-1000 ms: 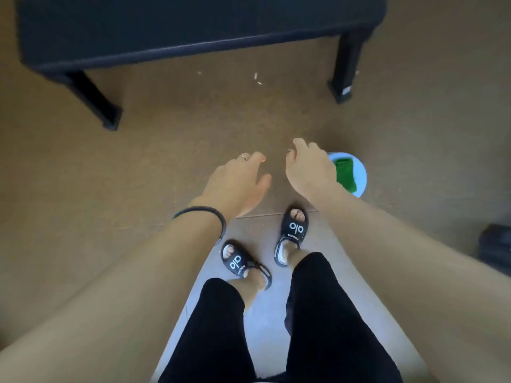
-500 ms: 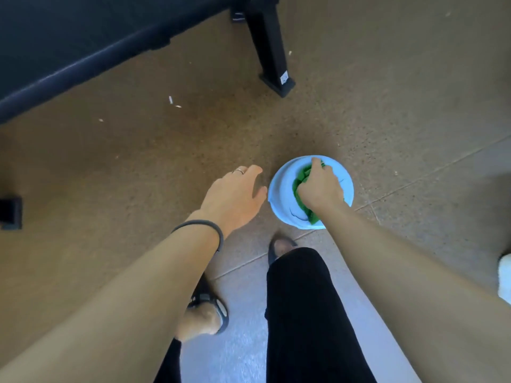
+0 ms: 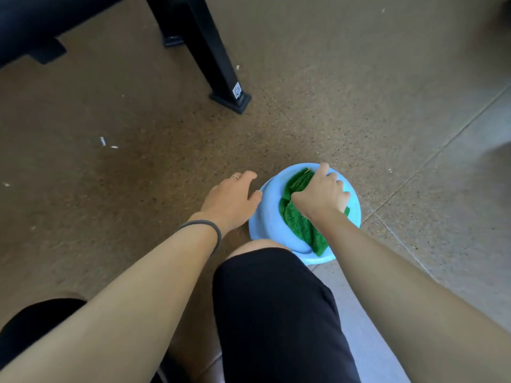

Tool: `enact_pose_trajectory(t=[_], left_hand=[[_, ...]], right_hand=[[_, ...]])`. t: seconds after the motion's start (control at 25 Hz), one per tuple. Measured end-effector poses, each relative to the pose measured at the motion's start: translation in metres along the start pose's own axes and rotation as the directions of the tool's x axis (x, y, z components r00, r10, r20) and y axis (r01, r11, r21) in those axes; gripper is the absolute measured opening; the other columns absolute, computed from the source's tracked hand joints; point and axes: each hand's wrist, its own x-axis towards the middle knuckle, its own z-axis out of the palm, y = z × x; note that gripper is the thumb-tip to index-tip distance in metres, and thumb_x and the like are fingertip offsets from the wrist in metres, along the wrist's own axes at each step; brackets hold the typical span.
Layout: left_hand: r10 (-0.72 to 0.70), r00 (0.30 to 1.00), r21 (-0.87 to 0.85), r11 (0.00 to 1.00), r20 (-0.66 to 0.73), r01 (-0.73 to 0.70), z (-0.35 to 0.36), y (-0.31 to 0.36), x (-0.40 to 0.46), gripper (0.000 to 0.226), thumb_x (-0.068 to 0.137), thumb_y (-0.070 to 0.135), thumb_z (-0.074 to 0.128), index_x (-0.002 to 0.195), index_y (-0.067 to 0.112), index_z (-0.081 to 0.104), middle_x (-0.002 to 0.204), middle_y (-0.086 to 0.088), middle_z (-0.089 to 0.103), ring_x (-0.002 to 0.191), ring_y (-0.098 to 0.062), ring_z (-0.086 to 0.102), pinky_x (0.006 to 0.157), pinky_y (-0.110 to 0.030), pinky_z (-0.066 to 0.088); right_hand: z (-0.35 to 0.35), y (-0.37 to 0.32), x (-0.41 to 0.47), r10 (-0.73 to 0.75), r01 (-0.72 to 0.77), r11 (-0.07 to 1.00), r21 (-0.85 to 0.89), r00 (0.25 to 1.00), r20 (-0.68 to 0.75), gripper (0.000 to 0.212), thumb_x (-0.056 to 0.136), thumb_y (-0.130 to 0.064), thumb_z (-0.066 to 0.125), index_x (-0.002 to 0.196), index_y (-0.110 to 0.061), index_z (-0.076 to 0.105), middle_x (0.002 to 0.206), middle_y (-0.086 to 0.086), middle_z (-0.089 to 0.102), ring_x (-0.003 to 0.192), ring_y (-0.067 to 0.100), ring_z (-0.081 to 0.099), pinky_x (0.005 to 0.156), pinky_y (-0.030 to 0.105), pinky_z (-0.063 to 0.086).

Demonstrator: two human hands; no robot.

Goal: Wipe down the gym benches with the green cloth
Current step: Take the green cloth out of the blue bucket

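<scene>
A light blue bowl sits on the floor just in front of my knee. The green cloth lies inside it, one end draped over the near rim. My right hand is down in the bowl with its fingers closed on the cloth. My left hand rests against the bowl's left rim, fingers apart, holding nothing. The black gym bench fills the top left; one of its legs stands on the floor beyond the bowl.
Brown speckled floor spreads to the left, with small white scraps on it. Grey tiles begin to the right of the bowl. My black-clad knee is bent low, right behind the bowl.
I have crouched lower, so bowl and bench leg look closer. My right hand went from above the bowl into it and closed on the cloth. My left hand moved to the bowl's rim.
</scene>
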Motion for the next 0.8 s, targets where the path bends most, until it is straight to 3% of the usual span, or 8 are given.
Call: enact_pose_trajectory(t=[0.16, 0.32, 0.4, 0.48, 0.56, 0.64, 0.72, 0.8], left_hand=[[0.047, 0.998, 0.007, 0.999, -0.04, -0.047, -0.023, -0.015, 0.001, 0.048, 0.106, 0.039, 0.045, 0.152, 0.024, 0.039, 0.149, -0.003, 0.049, 0.13, -0.025, 0.053, 0.105, -0.045, 0.045], [0.08, 0.992, 0.032, 0.997, -0.1, -0.077, -0.068, -0.036, -0.012, 0.048, 0.107, 0.041, 0.044, 0.153, 0.028, 0.037, 0.151, -0.001, 0.048, 0.127, -0.022, 0.055, 0.101, -0.045, 0.051], [0.098, 0.985, 0.032, 0.995, -0.143, -0.094, -0.1, -0.05, -0.02, 0.049, 0.106, 0.041, 0.046, 0.153, 0.03, 0.036, 0.151, 0.0, 0.048, 0.125, -0.021, 0.057, 0.099, -0.044, 0.053], [0.133, 0.964, 0.038, 0.991, -0.23, -0.128, -0.135, -0.071, -0.033, 0.051, 0.105, 0.039, 0.049, 0.154, 0.029, 0.037, 0.149, -0.002, 0.051, 0.122, -0.022, 0.059, 0.098, -0.042, 0.054], [0.153, 0.935, 0.037, 0.988, -0.319, -0.149, -0.169, -0.098, -0.047, 0.052, 0.105, 0.036, 0.051, 0.154, 0.027, 0.037, 0.146, -0.005, 0.053, 0.122, -0.023, 0.06, 0.099, -0.043, 0.054], [0.127, 0.911, 0.025, 0.991, -0.392, -0.128, -0.201, -0.128, -0.066, 0.053, 0.104, 0.035, 0.053, 0.154, 0.027, 0.036, 0.148, -0.005, 0.052, 0.126, -0.024, 0.058, 0.102, -0.044, 0.053], [0.087, 0.883, 0.051, 0.996, -0.462, -0.071, -0.226, -0.153, -0.082, 0.055, 0.103, 0.035, 0.054, 0.155, 0.027, 0.035, 0.15, -0.005, 0.051, 0.128, -0.025, 0.057, 0.105, -0.043, 0.051], [0.082, 0.854, 0.088, 0.995, -0.513, -0.042, -0.251, -0.168, -0.089, 0.057, 0.103, 0.035, 0.055, 0.156, 0.025, 0.035, 0.151, -0.007, 0.049, 0.132, -0.029, 0.053, 0.108, -0.046, 0.045]], right_hand=[[-0.008, -0.008, 0.003, 0.035, -0.035, 0.999, -0.001, 0.996, 0.076, 0.031, 0.085, -0.024, 0.062, 0.111, -0.008, 0.06, 0.118, 0.013, 0.062, 0.109, 0.036, 0.062, 0.081, 0.036, 0.047], [-0.049, -0.04, -0.014, 0.008, 0.024, 0.993, -0.115, 0.961, 0.277, 0.014, 0.09, -0.016, 0.053, 0.096, -0.005, 0.062, 0.088, 0.011, 0.06, 0.092, 0.034, 0.066, 0.077, 0.036, 0.055], [-0.074, -0.066, -0.022, -0.009, 0.001, 1.0, 0.026, 0.943, 0.332, 0.008, 0.088, -0.009, 0.054, 0.087, -0.003, 0.059, 0.083, 0.015, 0.059, 0.088, 0.036, 0.07, 0.078, 0.042, 0.062], [-0.091, -0.1, -0.032, -0.071, -0.015, 0.936, 0.352, 0.97, 0.231, 0.009, 0.079, -0.009, 0.06, 0.085, -0.002, 0.06, 0.081, 0.019, 0.062, 0.077, 0.036, 0.07, 0.068, 0.042, 0.062], [-0.104, -0.139, -0.043, -0.07, -0.008, 0.685, 0.728, 0.995, 0.077, 0.014, 0.072, -0.008, 0.062, 0.085, -0.003, 0.059, 0.077, 0.018, 0.06, 0.065, 0.03, 0.063, 0.056, 0.032, 0.053], [-0.117, -0.186, -0.061, -0.093, -0.036, 0.303, 0.952, 0.993, 0.067, 0.029, 0.076, 0.001, 0.06, 0.105, 0.0, 0.062, 0.092, 0.017, 0.066, 0.073, 0.027, 0.066, 0.062, 0.031, 0.054], [-0.13, -0.228, -0.078, -0.15, -0.101, 0.046, 0.994, 0.983, 0.106, 0.046, 0.078, 0.004, 0.06, 0.124, -0.002, 0.058, 0.112, 0.018, 0.07, 0.094, 0.03, 0.072, 0.079, 0.038, 0.062], [-0.143, -0.262, -0.093, -0.182, -0.156, -0.056, 0.986, 0.973, 0.143, 0.05, 0.079, 0.003, 0.062, 0.129, -0.004, 0.056, 0.119, 0.02, 0.07, 0.104, 0.036, 0.072, 0.091, 0.05, 0.06]])
